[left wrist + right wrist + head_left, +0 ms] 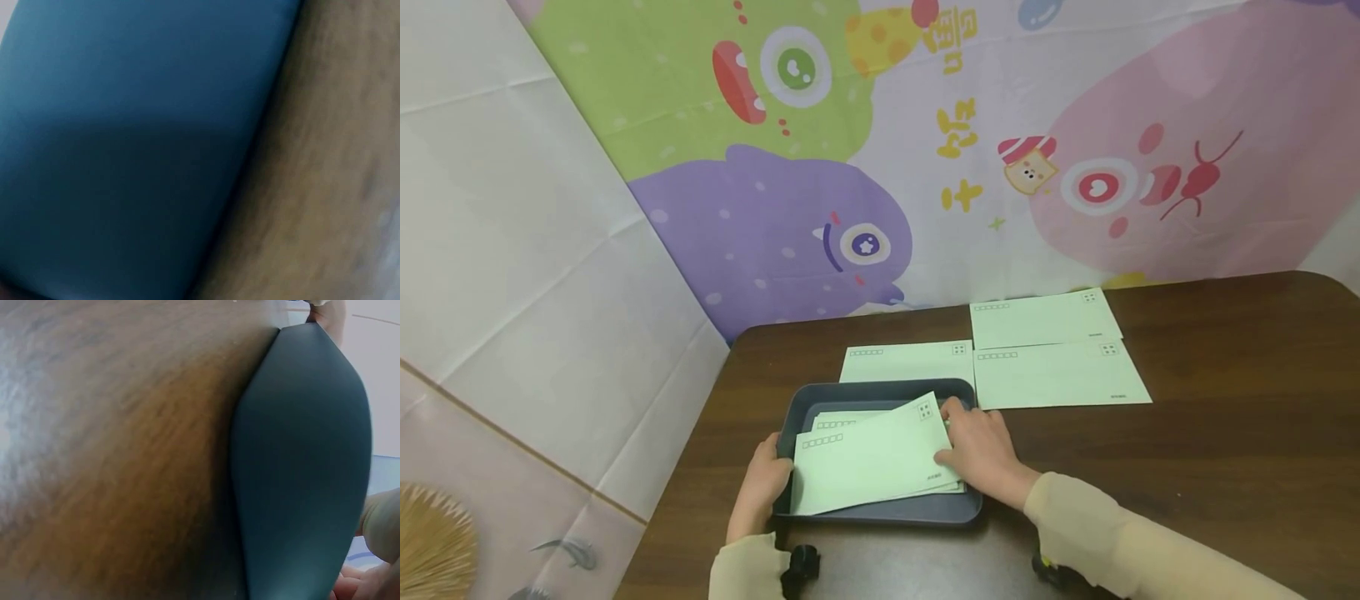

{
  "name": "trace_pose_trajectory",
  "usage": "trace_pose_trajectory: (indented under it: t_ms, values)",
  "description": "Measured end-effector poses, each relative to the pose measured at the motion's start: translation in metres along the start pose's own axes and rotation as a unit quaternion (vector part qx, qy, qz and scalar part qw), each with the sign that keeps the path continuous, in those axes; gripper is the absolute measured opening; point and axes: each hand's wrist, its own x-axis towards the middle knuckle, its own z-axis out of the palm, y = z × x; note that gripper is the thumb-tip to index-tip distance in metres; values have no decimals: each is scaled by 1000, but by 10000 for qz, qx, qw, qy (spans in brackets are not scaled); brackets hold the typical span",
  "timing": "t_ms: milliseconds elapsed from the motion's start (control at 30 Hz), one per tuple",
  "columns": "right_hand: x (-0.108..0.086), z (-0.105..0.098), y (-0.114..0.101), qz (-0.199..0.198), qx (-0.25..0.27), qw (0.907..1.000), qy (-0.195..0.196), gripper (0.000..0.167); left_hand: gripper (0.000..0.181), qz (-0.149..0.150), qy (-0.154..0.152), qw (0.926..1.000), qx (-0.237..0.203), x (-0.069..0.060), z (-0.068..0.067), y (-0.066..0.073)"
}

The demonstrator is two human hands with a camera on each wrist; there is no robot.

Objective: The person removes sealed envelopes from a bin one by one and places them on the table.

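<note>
A dark tray (pixel 880 510) holds a small stack of pale green envelopes. The top envelope (pixel 872 462) lies askew over the others (pixel 842 417). At the tray's left side, my left hand (pixel 763 483) grips the rim, with the thumb near the envelopes' left edge. My right hand (pixel 981 450) pinches the top envelope's right edge above the tray's right rim. The tray's dark side fills much of the left wrist view (pixel 137 125). In the right wrist view, fingers of my right hand (pixel 381 534) show beside the tray wall (pixel 300 462), and my left hand (pixel 329 317) appears beyond.
Behind the tray, an envelope (pixel 906 362) lies on the brown table (pixel 1225 433), partly hidden by the tray. Two more, a rear one (pixel 1041 321) and a nearer one (pixel 1060 375), lie to its right. A cartoon-printed cloth (pixel 955 250) hangs behind the table.
</note>
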Motion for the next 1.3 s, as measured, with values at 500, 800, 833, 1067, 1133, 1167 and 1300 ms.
trace_pose_trajectory:
  t_ms: [500, 800, 833, 1067, 1133, 1167, 1300]
  values:
    - [1, -15, -1, 502, 660, 9950, -559, 27, 56, 12, -44, 10000, -4, -1, -2, 2]
    - [-1, -20, 1, 516, 816, 9937, -564, 17, 56, 2, -31, 10000, 11, -1, -1, 1]
    - [-2, -21, 2, 508, 843, 9936, -556, 15, 56, 6, -33, 10000, 15, -1, -1, 1]
    - [-4, -27, 7, 404, 895, 9943, -411, 17, 55, 42, -10, 10000, 46, -1, -1, 1]
    - [-5, -29, 8, 429, 946, 9939, -371, 20, 55, 25, -6, 10000, 38, -1, 0, 1]
    - [-6, -30, 9, 456, 987, 9934, -376, 23, 55, 11, -7, 10000, 33, -1, 0, 1]
    - [-8, -34, 12, 535, 1174, 9908, -402, 28, 56, -56, 8, 10000, 20, -1, 0, 2]
